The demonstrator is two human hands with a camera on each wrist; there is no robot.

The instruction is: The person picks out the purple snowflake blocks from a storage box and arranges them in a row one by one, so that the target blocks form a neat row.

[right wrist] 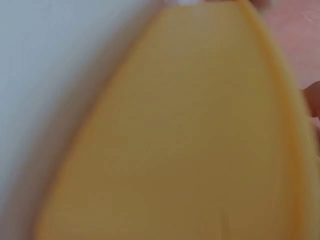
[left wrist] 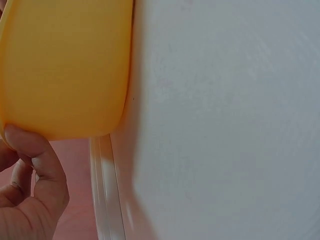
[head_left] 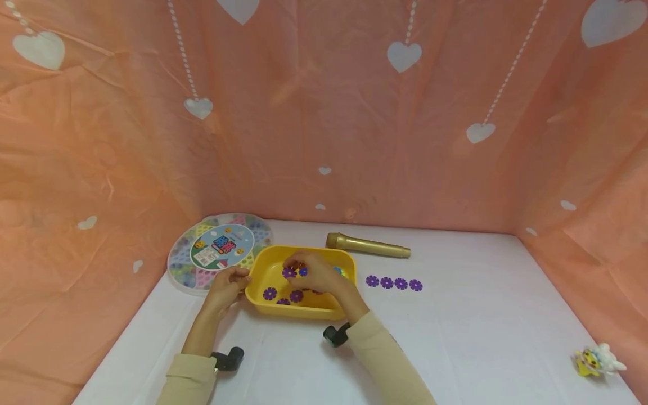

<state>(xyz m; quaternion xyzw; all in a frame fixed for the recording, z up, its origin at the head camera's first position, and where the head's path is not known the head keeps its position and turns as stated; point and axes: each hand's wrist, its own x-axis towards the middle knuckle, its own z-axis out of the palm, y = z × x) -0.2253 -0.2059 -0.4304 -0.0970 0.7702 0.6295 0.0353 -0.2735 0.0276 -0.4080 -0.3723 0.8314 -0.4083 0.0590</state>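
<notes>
At the left end of the yellow plastic basket (head_left: 298,312), my left hand (head_left: 228,289) grips the rim. The left wrist view shows the thumb (left wrist: 32,142) against the basket's outer wall (left wrist: 65,70), with the other fingers curled behind. My right hand (head_left: 316,273) reaches over the basket, fingers bent, a purple flower-shaped disc (head_left: 289,273) between thumb and fingertips. Inside the basket lie more purple flower discs (head_left: 270,293) and a blue one (head_left: 303,271); the right hand and wrist hide part of them. Mostly the blurred basket wall (right wrist: 190,120) fills the right wrist view.
Right of the basket, several purple flower discs (head_left: 394,283) form a row on the white table (head_left: 466,320). Behind stands a gold microphone-shaped object (head_left: 369,245). A round clear case with a printed label (head_left: 223,247) lies back left; a small yellow-and-white figurine (head_left: 598,360) sits front right.
</notes>
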